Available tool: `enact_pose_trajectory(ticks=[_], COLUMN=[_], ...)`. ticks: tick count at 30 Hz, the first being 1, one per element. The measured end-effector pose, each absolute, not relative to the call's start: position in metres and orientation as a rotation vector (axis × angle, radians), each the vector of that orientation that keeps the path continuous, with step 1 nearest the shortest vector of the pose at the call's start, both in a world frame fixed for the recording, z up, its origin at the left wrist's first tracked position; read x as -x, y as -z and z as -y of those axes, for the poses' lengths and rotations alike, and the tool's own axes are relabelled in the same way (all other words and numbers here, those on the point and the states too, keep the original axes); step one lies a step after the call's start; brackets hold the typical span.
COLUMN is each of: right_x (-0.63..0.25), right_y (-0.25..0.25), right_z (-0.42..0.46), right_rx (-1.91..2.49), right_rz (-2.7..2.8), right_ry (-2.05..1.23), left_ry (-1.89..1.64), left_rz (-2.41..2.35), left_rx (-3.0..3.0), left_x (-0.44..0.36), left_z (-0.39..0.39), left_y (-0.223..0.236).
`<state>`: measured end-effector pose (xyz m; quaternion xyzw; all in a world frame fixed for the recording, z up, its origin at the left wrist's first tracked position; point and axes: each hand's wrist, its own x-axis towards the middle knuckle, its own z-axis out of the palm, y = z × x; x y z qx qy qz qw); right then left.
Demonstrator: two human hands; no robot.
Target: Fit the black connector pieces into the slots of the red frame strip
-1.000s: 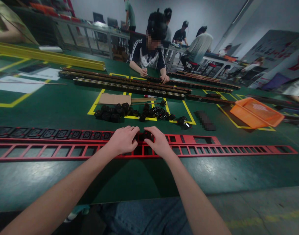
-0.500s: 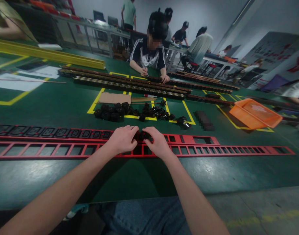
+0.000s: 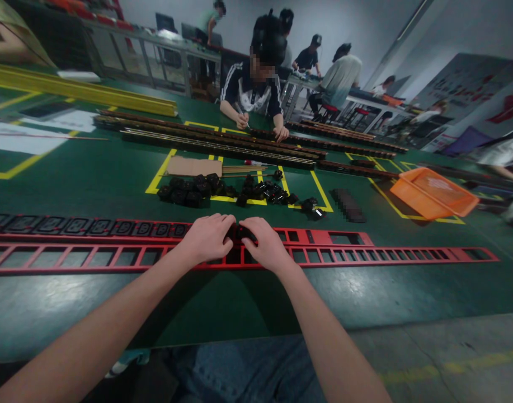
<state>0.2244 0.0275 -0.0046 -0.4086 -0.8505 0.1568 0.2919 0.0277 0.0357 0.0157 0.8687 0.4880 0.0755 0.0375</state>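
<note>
My left hand (image 3: 210, 238) and my right hand (image 3: 262, 242) meet over the rear red slotted frame (image 3: 348, 238), fingers bent and closed. Between the fingertips of my right hand is a small black block-like part (image 3: 241, 231), low against the frame. My left fingers and thumb close round dark material beside it, mostly hidden by the hand. To the left, black rounded-square inserts (image 3: 75, 226) fill the rear frame's slots. Nearer to me lies a second red frame (image 3: 407, 256) with open slots, running parallel under my wrists.
Behind the frames sit loose black parts (image 3: 189, 190), smaller black pieces (image 3: 273, 193), a cardboard piece (image 3: 193, 166) and thin sticks (image 3: 243, 168). An orange basket (image 3: 434, 196) stands right. Long dark rails (image 3: 214, 143) cross the green table, with a co-worker (image 3: 256, 89) seated behind.
Both hands stay at the same place on the rear frame, with the right fingers shifted slightly round the black part. The whole view has drifted a little. A person far back now leans over.
</note>
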Motion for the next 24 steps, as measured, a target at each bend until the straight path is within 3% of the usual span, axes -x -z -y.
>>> enact_pose_trajectory(ticks=[24], right_x=[-0.220], right_y=[-0.009], right_z=[-0.022], right_rx=[1.311], right_rz=[2.396], right_ry=[-0.320], left_ry=[-0.307], left_rz=[-1.413], left_rx=[-2.678], left_x=[-0.026], left_z=[-0.038], left_y=[-0.010])
